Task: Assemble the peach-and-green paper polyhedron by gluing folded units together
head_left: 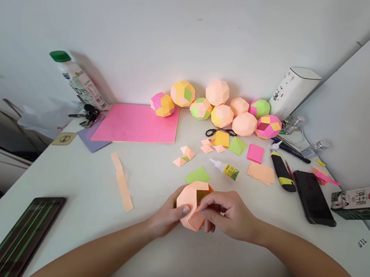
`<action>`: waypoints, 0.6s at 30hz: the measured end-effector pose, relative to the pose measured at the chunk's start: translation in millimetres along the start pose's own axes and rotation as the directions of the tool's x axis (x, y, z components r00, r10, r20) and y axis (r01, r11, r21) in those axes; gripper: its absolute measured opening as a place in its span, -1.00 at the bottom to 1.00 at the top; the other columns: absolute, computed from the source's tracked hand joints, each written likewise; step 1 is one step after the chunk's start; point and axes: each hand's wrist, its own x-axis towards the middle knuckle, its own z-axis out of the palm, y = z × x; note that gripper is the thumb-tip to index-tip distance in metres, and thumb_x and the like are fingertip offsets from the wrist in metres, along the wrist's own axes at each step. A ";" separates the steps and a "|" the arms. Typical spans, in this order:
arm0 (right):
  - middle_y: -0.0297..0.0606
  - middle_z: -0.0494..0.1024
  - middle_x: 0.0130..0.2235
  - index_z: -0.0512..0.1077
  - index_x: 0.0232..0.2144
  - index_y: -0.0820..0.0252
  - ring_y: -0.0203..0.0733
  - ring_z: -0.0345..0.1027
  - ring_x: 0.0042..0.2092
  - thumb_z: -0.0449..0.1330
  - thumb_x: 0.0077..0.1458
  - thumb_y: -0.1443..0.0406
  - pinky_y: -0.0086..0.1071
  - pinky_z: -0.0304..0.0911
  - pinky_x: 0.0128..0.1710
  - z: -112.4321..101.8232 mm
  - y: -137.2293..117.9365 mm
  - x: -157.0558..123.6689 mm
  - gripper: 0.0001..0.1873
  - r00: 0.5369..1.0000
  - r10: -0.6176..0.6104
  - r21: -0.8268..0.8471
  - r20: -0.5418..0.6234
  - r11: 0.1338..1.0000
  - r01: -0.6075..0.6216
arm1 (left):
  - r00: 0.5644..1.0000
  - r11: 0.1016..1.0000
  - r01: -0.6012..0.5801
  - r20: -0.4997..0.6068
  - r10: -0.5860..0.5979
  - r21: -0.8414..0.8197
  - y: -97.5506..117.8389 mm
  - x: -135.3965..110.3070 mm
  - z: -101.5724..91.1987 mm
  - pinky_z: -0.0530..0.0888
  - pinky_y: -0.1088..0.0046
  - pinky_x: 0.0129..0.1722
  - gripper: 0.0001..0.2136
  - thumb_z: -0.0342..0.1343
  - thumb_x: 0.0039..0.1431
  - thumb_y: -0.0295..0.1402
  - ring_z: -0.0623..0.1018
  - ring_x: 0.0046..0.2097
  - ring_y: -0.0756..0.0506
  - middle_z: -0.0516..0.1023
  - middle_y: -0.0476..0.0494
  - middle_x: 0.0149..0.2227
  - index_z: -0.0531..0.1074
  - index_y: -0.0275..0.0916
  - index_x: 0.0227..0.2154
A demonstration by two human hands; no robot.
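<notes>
A peach folded-paper ball (186, 198) with an opening in its upper right side sits above the front of the table. My left hand (168, 213) wraps round its left side, thumb pressed on the front. The fingers of my right hand (229, 213) are pinched at the edge of the opening, on a peach paper flap (196, 220). Just behind the ball lies a green paper square (198, 175). Farther back are a small glue bottle (229, 170) and several small folded peach pieces (187, 152).
Finished paper balls (217, 92) line the wall. Scissors (221, 132), paper squares (261, 173), a utility knife (282, 171) and a phone (314, 198) lie behind and right. A pink sheet stack (138, 124), peach strip (122, 181) and dark tray (23, 237) are left; a milk carton (366, 202) stands right.
</notes>
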 end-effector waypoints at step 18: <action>-0.43 0.40 -0.62 0.37 -0.43 0.24 -0.36 0.35 -0.60 0.22 0.09 0.24 -0.49 0.31 -0.60 1.9 -7.0 2.9 -0.82 0.991 0.127 0.145 -0.038 0.982 -0.120 | 0.998 1.000 0.013 -0.059 -0.011 0.028 1.9 -0.8 4.6 0.44 0.15 -0.14 -0.35 0.27 -0.03 -0.06 0.52 -0.07 -0.32 0.50 -0.35 -0.05 0.26 -0.27 0.08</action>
